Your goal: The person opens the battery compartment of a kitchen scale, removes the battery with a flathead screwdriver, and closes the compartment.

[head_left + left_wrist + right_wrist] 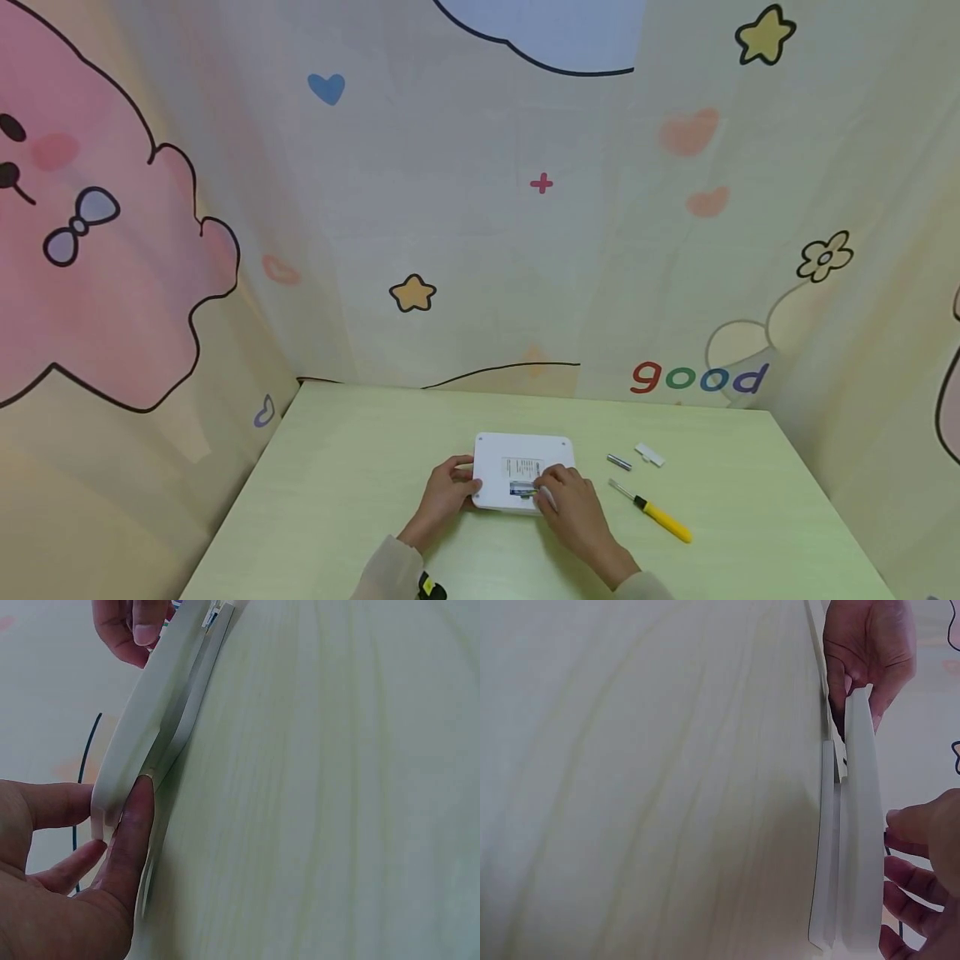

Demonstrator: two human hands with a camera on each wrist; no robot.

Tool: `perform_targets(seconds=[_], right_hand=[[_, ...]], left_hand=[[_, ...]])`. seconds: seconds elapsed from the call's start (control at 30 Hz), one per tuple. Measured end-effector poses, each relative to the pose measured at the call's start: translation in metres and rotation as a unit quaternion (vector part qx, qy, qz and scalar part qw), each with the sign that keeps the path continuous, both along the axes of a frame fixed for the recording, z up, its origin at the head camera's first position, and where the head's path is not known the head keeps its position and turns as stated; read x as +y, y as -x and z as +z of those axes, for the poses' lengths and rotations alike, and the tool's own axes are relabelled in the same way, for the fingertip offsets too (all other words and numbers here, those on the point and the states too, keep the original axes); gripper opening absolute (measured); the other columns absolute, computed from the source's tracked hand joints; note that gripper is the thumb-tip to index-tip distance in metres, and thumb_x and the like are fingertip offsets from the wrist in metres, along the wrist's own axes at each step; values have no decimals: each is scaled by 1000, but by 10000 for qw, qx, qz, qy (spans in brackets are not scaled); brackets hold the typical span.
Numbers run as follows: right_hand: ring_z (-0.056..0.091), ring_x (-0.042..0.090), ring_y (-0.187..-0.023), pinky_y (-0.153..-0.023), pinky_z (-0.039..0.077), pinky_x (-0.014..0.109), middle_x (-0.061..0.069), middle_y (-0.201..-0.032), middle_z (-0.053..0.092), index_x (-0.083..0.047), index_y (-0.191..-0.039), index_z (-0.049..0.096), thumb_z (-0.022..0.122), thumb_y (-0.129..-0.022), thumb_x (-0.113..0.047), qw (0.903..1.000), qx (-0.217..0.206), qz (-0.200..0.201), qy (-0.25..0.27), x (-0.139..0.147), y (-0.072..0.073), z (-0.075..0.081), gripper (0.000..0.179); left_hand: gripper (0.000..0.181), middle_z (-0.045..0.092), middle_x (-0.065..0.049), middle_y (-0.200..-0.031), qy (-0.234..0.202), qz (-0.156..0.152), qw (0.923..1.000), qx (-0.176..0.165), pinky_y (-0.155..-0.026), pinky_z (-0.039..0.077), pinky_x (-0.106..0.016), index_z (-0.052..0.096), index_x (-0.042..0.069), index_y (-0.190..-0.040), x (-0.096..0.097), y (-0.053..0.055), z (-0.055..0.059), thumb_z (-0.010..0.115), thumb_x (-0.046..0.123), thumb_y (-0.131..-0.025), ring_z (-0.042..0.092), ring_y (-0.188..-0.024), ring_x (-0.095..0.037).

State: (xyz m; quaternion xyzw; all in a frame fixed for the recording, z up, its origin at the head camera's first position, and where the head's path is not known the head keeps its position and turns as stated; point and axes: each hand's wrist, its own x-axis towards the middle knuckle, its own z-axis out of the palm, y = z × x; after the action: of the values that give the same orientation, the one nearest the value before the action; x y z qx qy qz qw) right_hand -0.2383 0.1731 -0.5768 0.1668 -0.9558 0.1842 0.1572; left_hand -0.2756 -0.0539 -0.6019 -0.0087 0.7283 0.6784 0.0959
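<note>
A white flat device [491,454] with a printed label on its upward face lies on the table. My left hand [447,492] grips its left edge, the thumb on the upper face and fingers at the side. A battery [521,492] with blue and green colouring shows in the open compartment. Bent fingers of my right hand [573,508] are right at the compartment's right end and cover part of it; I cannot tell whether they pinch the battery. In the right wrist view, a raised strip [827,862] runs along the underside of the white device [862,825].
To the right lie a loose battery [619,462], a small white battery cover [649,454] and a screwdriver [660,517] with a yellow handle. The pale green table [360,417] ends at a printed curtain [480,250] behind and on both sides.
</note>
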Motion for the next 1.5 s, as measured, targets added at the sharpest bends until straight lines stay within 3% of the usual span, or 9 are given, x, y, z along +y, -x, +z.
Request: perform_targets(seconds=[0.37,0.53,0.6,0.83,1.13,1.5], right_hand=[[56,18,-96,-76,44,37,-3,-101,62,-17,-93,72,74,-86,-24,9998,-80,15,-176,-1,2,3,9],[55,19,-97,-76,44,38,-3,-102,62,-16,-91,72,74,-87,-24,9995,-146,9,-265,-2,4,4,9],[55,19,-98,-76,44,39,-3,-102,62,-16,-91,72,74,-87,-24,9994,-176,12,-282,-2,5,4,9],[56,21,-95,-73,44,39,-2,-99,62,-16,-86,71,75,-85,-21,9994,-141,105,-302,-3,7,7,7],[57,18,-88,-72,45,36,-4,-93,62,-16,-83,69,78,-82,-15,9996,32,238,-174,-4,9,6,9],[58,18,-90,-73,46,37,-4,-97,63,-17,-86,68,76,-84,-16,9999,111,108,-67,-2,6,5,8]], left_hand=[[48,64,-20,-108,-9,16,10000,23,-61,58,-32,50,-2,-135,0,1,-4,65,2,-90,66,-78,-18],[47,64,-23,-107,-18,-27,10000,91,-63,59,-34,49,-7,-134,0,-12,19,63,-2,-90,67,-77,-19],[47,64,-24,-107,-21,-35,9999,92,-64,59,-35,49,-8,-134,0,-13,21,63,-2,-89,67,-77,-20],[49,64,-20,-107,61,29,10000,58,-61,58,-32,50,-3,-135,0,0,-4,65,1,-90,67,-77,-19],[50,65,-20,-105,66,18,9999,97,-60,58,-34,50,-5,-135,0,-1,-1,67,2,-88,67,-77,-20],[48,64,-19,-103,70,-5,9999,86,-61,58,-32,52,-4,-133,0,0,-2,66,1,-88,67,-76,-19]])
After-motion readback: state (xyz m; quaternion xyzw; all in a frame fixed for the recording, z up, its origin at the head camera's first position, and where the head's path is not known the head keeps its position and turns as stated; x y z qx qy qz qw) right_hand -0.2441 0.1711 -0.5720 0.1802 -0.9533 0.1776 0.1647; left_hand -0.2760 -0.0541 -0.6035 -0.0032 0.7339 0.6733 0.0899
